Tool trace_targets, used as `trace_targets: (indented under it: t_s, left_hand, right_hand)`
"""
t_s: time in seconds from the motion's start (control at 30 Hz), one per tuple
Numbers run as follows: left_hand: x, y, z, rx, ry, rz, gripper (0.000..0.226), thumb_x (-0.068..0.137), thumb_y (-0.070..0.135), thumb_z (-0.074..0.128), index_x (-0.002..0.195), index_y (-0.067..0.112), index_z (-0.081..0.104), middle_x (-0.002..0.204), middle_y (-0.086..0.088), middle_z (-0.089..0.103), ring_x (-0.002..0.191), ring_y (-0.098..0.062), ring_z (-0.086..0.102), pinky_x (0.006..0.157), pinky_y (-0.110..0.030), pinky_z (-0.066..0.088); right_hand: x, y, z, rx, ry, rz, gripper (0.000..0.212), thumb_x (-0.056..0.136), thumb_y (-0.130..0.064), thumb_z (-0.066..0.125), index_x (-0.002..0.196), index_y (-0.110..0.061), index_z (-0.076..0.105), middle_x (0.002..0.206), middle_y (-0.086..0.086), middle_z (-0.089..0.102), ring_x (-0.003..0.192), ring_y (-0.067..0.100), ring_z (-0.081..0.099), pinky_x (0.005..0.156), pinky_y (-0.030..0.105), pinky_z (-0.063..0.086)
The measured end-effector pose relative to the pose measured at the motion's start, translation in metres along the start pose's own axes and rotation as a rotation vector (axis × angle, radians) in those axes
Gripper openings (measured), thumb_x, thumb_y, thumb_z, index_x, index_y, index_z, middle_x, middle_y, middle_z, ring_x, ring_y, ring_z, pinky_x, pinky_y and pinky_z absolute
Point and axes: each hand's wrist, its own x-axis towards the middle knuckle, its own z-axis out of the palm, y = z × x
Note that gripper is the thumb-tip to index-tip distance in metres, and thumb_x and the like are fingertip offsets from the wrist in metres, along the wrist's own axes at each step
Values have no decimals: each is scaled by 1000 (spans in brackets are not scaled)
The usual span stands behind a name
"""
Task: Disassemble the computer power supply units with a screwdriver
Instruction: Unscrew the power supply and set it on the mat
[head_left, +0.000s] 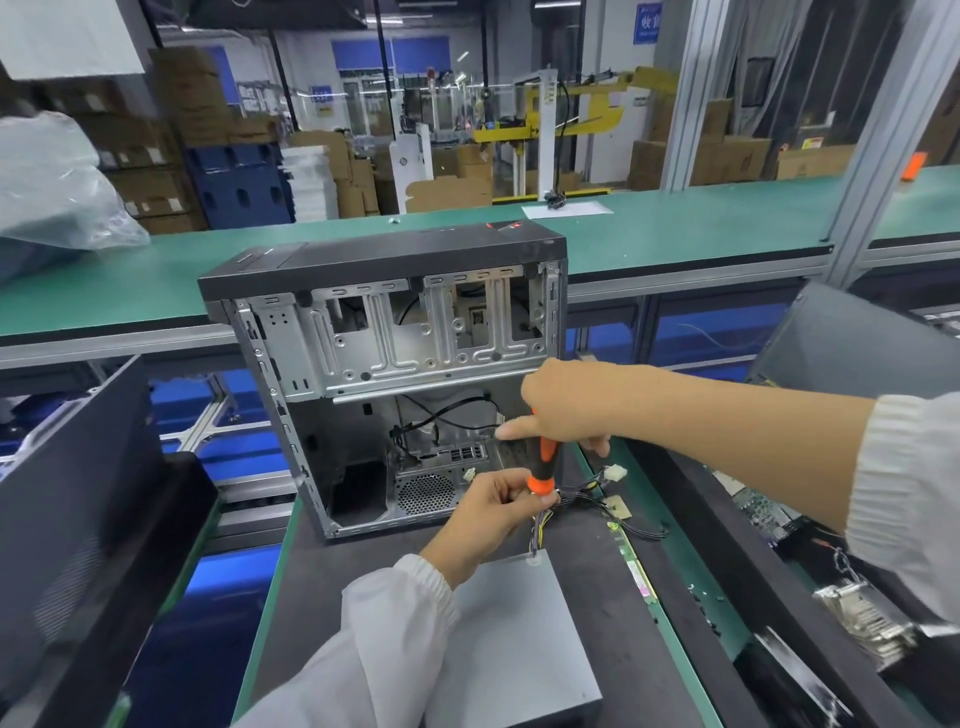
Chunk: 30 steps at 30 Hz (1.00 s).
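Note:
A grey power supply unit (514, 634) lies on the dark mat in front of me, its cable bundle (587, 493) trailing up to the right with a white connector (616, 473). My left hand (493, 512) pinches the cables near the lower end of an orange and black screwdriver (543, 467). My right hand (566, 405) grips the screwdriver's upper part, with the index finger stretched out to the left. Behind both hands stands an open, emptied computer case (384, 364).
Black case panels lean at the left (83, 519) and right (857, 338). A green memory stick (636, 566) lies at the mat's right edge. A bin on the right holds circuit boards (769, 514) and metal parts (867, 618). A green conveyor (675, 223) runs behind the case.

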Motion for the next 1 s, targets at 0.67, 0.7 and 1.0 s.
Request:
trace_targets:
  t_s: [0.67,0.7,1.0]
  left_hand:
    - [-13,-31,-28,236,-33,-147,29,82,1,75,108,6,64,69,5,31,54,-3,29,52,-15,25]
    - [-14,-32,-28,256,-44,-146,26,82,6,76,106,7,65,69,4,32,55,-4,30,52,-16,25]
    - [-17,-41,-22,230,1,-91,20,95,21,63,84,6,69,55,7,40,47,-6,33,49,-18,27]
  right_hand:
    - [0,33,-18,426,77,-73,19,91,-29,63,92,-11,55,72,16,66,52,20,67,48,28,57]
    - [1,35,-19,439,74,-62,21,91,-29,63,94,-10,55,74,17,68,51,20,67,47,27,55]
    - [5,46,-6,562,43,-4,26,91,-31,63,101,-8,55,82,20,70,63,27,69,58,35,61]
